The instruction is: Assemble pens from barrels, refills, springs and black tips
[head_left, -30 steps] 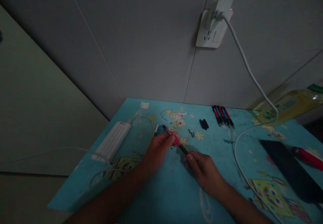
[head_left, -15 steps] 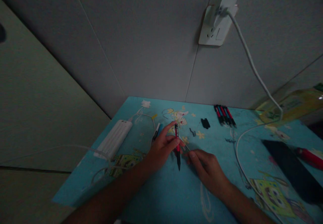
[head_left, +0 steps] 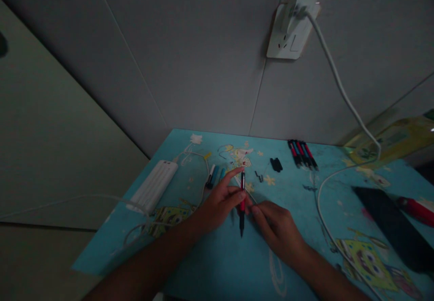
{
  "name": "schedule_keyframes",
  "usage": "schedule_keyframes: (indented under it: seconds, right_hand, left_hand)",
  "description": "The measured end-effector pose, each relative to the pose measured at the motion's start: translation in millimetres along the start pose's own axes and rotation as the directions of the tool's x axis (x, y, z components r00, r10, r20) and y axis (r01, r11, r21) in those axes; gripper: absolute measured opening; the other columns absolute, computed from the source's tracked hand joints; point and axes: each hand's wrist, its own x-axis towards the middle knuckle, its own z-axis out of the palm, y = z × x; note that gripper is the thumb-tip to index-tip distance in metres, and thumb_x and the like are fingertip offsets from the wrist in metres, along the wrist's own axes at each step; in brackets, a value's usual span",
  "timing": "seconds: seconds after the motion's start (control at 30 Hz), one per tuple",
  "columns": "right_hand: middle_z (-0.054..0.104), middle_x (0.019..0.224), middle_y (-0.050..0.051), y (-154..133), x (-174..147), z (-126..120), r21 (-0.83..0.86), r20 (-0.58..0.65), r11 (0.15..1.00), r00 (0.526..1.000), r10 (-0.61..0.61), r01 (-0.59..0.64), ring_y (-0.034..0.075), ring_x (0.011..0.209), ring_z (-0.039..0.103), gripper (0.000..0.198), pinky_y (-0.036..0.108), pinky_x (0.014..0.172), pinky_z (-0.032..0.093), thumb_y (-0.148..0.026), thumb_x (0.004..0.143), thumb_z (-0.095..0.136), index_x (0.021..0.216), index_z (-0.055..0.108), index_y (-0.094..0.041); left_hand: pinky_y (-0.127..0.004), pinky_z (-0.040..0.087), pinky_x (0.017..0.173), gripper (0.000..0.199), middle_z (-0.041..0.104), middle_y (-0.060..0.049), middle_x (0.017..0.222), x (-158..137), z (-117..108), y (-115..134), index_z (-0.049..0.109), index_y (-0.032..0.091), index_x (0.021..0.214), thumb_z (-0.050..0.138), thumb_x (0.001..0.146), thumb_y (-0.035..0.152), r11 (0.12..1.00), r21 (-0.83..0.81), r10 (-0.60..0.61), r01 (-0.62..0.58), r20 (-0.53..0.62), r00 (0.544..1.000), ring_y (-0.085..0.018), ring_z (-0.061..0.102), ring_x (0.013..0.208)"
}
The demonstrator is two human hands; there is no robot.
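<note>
Between the thumb and fingers of my left hand [head_left: 222, 204] is a red and black pen [head_left: 242, 205], nearly upright in view with its dark tip downward. My left index finger reaches along toward the pen's top end. My right hand [head_left: 280, 224] is closed in a pinch just right of the pen, on a thin pale rod [head_left: 251, 196] that slants up and left behind it. What kind of rod it is, I cannot make out. Several markers [head_left: 215, 174] with blue and white parts lie just beyond my left hand.
At the back right lie several red, blue and black pens [head_left: 301, 155] in a row. Small dark pieces [head_left: 259, 176] and a black flat piece [head_left: 276, 164] lie nearer the middle. A white power strip [head_left: 154, 184] is on the left; a white cable [head_left: 320, 201] and dark pad [head_left: 389, 224] are right.
My left hand has shifted slightly right and toward me with the pen, which now stands straighter. More of the markers shows behind it. My right hand has barely moved.
</note>
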Motion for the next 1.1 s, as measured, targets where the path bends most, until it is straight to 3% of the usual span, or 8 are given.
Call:
schedule_keyframes:
  seconds: [0.33,0.57,0.9,1.1]
  right_hand:
    - [0.065,0.076,0.004,0.1,0.1,-0.1,-0.028,0.018,0.999,1.000,-0.020,0.020,0.017,0.072,0.060,0.029,0.031,0.073,0.045,-0.028,0.102,0.043,0.089,0.067,-0.020]
    - [0.066,0.080,0.004,0.2,0.1,0.8,-0.049,0.049,0.999,0.999,-0.013,0.016,0.017,0.075,0.060,0.029,0.031,0.075,0.044,-0.028,0.102,0.042,0.094,0.068,-0.019]
    - [0.064,0.075,0.004,-0.4,0.4,0.8,-0.079,0.064,0.997,0.998,-0.007,0.012,0.018,0.072,0.059,0.031,0.032,0.074,0.043,-0.030,0.102,0.041,0.091,0.068,-0.019]
    - [0.065,0.078,0.004,0.1,-1.1,0.8,-0.068,0.062,0.998,0.998,-0.012,0.016,0.018,0.074,0.060,0.030,0.032,0.074,0.044,-0.030,0.102,0.042,0.092,0.068,-0.019]
  left_hand:
    - [-0.028,0.048,0.067,0.052,0.067,-0.002,0.078,-1.2,-0.2,1.8,0.037,0.023,0.140,0.057,0.094,0.035,0.999,-0.036,-0.011,0.011,0.013,1.000,-0.015,0.063,0.068]
    - [-0.027,0.048,0.069,0.056,0.068,-0.003,0.084,-0.4,-1.7,0.5,0.033,0.024,0.146,0.055,0.095,0.032,1.000,-0.018,0.016,-0.016,0.002,1.000,-0.013,0.063,0.068]
    - [-0.028,0.046,0.069,0.055,0.065,-0.001,0.079,-0.6,-0.7,-1.2,0.029,0.024,0.147,0.052,0.097,0.029,1.000,-0.002,0.018,-0.018,0.022,1.000,-0.013,0.060,0.067]
    - [-0.028,0.046,0.067,0.053,0.063,-0.001,0.074,-0.3,-1.5,-1.2,0.036,0.022,0.142,0.056,0.095,0.034,1.000,-0.010,-0.006,0.006,0.024,1.000,-0.014,0.060,0.066]
